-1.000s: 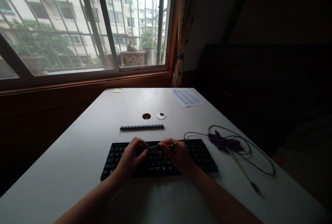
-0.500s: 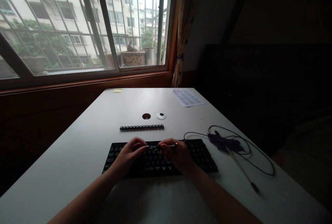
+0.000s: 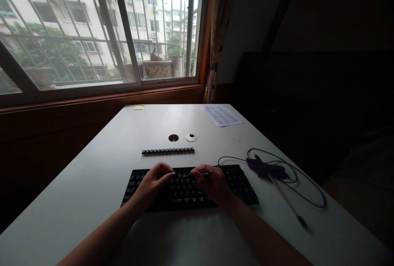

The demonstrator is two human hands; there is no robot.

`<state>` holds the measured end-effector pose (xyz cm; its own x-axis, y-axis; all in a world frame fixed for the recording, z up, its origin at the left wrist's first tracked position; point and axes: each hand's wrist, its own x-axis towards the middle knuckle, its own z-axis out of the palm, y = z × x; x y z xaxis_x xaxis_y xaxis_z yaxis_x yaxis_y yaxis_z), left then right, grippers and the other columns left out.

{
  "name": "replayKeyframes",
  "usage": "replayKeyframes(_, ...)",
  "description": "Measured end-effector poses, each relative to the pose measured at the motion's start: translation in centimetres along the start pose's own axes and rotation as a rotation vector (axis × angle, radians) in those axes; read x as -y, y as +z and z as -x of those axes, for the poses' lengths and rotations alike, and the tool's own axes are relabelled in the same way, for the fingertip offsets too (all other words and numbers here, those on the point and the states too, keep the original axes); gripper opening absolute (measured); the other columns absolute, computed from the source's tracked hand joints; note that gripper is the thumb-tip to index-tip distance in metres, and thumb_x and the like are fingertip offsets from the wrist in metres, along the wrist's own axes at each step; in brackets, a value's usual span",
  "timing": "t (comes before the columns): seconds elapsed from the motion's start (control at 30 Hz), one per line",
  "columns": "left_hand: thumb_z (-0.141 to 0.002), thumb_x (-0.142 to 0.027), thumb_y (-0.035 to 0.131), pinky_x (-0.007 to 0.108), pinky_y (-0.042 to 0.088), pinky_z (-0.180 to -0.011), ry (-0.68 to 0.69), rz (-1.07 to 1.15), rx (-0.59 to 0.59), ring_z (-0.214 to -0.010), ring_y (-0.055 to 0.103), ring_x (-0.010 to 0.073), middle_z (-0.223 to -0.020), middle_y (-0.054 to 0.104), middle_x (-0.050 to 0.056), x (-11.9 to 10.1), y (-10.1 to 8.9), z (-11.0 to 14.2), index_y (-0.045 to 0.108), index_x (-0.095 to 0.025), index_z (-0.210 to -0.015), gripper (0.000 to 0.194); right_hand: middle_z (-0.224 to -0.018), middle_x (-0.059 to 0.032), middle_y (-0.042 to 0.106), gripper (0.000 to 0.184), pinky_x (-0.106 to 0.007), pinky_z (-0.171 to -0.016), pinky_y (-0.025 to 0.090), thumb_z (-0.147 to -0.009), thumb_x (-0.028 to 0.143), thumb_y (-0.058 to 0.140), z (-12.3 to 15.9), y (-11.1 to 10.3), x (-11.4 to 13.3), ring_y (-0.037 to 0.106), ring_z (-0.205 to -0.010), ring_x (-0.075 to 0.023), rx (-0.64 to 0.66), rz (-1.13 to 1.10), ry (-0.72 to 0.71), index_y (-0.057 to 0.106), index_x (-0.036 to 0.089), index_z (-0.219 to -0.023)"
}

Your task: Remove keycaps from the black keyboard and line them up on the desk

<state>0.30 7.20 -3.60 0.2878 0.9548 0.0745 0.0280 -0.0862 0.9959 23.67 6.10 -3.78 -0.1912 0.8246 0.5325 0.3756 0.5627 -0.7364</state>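
A black keyboard (image 3: 243,186) lies on the white table (image 3: 92,184) before me. Both my hands hover over its upper middle rows. My right hand (image 3: 214,184) pinches a thin metal tool (image 3: 197,173) that points left across the keys. My left hand (image 3: 152,184) is curled with its fingertips pinched at the tool's left end, and I cannot make out what they hold. A row of loose black keycaps (image 3: 168,150) lies lined up on the table just beyond the keyboard.
The keyboard's black cable (image 3: 295,184) loops on the right over a purple brush with a long handle (image 3: 267,170). Farther back are a cable hole (image 3: 173,137), its white cap (image 3: 191,137), a printed sheet (image 3: 222,115) and a yellow note (image 3: 139,107). A window spans the far wall.
My left hand has drawn back to the left, and the right hand has shifted slightly right. The tool stays over the same keys.
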Motion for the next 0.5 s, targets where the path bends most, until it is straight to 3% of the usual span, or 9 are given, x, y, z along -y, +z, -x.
replayKeyframes(0.27, -0.083, -0.036, 0.066, 0.03, 0.045, -0.083, 0.058, -0.029, 0.048, -0.093, 0.057, 0.0201, -0.096, 0.061, 0.005, 0.3, -0.06, -0.12, 0.058, -0.018, -0.091, 0.021, -0.073, -0.0029, 0.063, 0.013, -0.032, -0.071, 0.05, -0.092, 0.024, 0.055, -0.6, -0.18, 0.48, 0.057, -0.074, -0.0175, 0.009, 0.137, -0.257, 0.062, 0.021, -0.082)
replayKeyframes(0.5, -0.083, -0.033, 0.067, 0.028, 0.045, -0.078, 0.063, -0.049, 0.055, -0.086, 0.056, 0.0175, -0.093, 0.059, 0.004, 0.09, -0.08, -0.12, 0.057, -0.018, -0.09, 0.019, -0.088, -0.0054, 0.063, 0.011, -0.035, -0.08, 0.05, -0.093, 0.018, 0.051, -0.46, -0.24, 0.22, 0.057, -0.088, -0.0192, 0.023, 0.184, -0.329, 0.061, 0.022, -0.09)
